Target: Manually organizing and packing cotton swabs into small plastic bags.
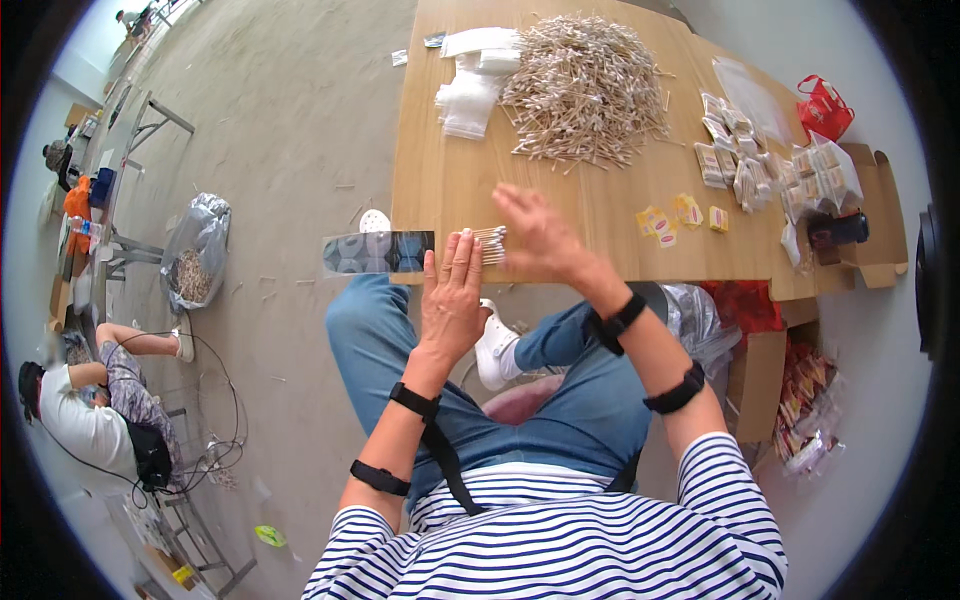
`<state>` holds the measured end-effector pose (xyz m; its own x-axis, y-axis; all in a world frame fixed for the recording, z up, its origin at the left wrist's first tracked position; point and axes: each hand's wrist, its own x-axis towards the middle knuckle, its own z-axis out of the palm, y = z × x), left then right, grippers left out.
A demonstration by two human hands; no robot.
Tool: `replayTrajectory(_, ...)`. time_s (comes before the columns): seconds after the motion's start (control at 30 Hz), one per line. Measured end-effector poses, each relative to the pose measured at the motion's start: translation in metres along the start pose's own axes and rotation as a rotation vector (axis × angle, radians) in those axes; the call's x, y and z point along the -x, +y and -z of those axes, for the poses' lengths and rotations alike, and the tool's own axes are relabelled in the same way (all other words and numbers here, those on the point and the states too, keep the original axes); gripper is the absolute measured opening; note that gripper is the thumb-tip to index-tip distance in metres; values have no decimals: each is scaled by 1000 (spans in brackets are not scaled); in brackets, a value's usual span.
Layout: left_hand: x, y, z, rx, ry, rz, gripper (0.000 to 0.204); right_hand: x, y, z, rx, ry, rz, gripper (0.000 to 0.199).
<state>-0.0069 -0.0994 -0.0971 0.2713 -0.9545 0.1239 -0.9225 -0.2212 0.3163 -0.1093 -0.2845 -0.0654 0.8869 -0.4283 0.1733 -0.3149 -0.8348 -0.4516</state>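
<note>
My left hand (455, 300) lies at the table's near edge, its fingers stretched flat over a small row of cotton swabs (491, 246). The swabs' white tips stick out to the right of those fingers. Beside it on the left, a dark, glossy strip of printed film (380, 252) reaches past the table's left edge. My right hand (545, 238) is just right of the swabs, blurred by motion, with fingers spread and nothing visible in them. Farther back lies a large heap of loose cotton swabs (585, 90).
Clear plastic bags (468, 100) lie left of the heap on the wooden table (430, 180). Yellow-and-white labels (658, 224) and packed swab bundles (735, 135) lie to the right, near an open cardboard box (880, 215). At far left another person (100, 420) sits.
</note>
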Motion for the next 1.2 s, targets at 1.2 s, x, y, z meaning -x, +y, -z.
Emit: replayTrajectory(1.2, -4, -19, 2, -159, -15, 110, 117, 32, -60, -71, 243, 69, -81, 96)
